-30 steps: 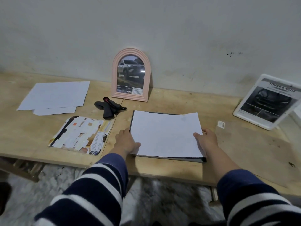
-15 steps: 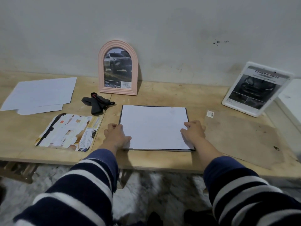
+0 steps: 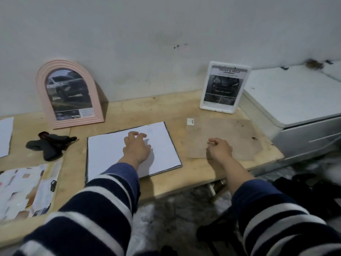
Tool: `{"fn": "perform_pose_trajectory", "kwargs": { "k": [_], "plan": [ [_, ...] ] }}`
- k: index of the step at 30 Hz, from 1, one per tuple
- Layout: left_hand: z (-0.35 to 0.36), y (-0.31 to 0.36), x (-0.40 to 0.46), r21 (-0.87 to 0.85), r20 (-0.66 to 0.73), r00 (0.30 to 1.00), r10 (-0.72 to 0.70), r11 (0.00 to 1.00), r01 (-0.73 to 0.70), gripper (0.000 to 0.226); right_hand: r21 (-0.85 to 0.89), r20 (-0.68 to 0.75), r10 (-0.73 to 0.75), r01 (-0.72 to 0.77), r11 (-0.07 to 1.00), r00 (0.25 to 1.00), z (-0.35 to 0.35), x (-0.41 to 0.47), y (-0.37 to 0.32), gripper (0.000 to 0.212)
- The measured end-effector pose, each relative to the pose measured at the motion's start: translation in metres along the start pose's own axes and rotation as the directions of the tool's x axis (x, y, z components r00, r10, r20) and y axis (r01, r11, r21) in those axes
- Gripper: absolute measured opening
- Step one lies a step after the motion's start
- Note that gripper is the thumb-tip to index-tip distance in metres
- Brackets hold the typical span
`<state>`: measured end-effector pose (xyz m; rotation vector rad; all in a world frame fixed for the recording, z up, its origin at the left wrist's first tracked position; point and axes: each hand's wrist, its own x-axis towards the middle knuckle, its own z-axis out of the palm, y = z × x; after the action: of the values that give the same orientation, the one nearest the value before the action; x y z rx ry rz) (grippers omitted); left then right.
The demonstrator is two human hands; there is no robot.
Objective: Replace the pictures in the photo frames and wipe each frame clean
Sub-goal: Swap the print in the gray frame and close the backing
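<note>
A white sheet lies on a flat dark-edged frame back at the middle of the wooden table. My left hand is over the sheet's middle, fingers loosely curled, holding nothing. My right hand is to the right of the sheet, over the near edge of a brown sheet, fingers loosely curled and empty. A pink arched frame with a car picture leans on the wall at the back left. A white rectangular frame with a dark car picture leans at the back right.
A black cloth lies left of the white sheet. A cut-up magazine page lies at the near left, with white papers beyond it. A small white sticker lies by the brown sheet. A white cabinet adjoins the table's right end.
Both hands have left the sheet's side edges. My left hand moved onto the sheet's middle and my right hand moved right over the brown sheet. The view has turned right.
</note>
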<state>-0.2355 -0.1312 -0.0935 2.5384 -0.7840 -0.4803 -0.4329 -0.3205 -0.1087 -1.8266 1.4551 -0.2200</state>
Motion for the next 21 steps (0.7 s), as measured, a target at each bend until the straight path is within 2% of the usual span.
{"fn": "perform_pose_trajectory", "kwargs": {
  "k": [5,8,13,16,21],
  "plan": [
    [0.037,0.058,0.010,-0.033,0.115,0.976,0.184,0.983,-0.181,0.037,0.054,-0.103,0.150,-0.145,0.988,0.983,-0.034,0.004,0.041,0.037],
    [0.057,0.088,0.013,0.067,0.206,0.951,0.230,0.966,-0.248,0.038,-0.028,-0.199,0.224,-0.234,0.972,0.954,-0.054,0.008,0.061,0.044],
    [0.084,0.111,0.013,0.202,0.322,0.940,0.114,0.962,-0.185,0.050,-0.160,-0.238,0.304,-0.346,0.924,0.922,-0.080,0.018,0.081,0.043],
    [0.091,0.116,0.016,0.272,0.298,0.950,0.095,0.945,-0.180,0.052,-0.157,-0.244,0.346,-0.389,0.908,0.906,-0.088,0.029,0.083,0.044],
    [0.094,0.120,0.020,0.337,0.267,0.959,0.091,0.924,-0.182,0.068,-0.118,-0.230,0.407,-0.441,0.890,0.884,-0.088,0.043,0.083,0.051]
  ]
}}
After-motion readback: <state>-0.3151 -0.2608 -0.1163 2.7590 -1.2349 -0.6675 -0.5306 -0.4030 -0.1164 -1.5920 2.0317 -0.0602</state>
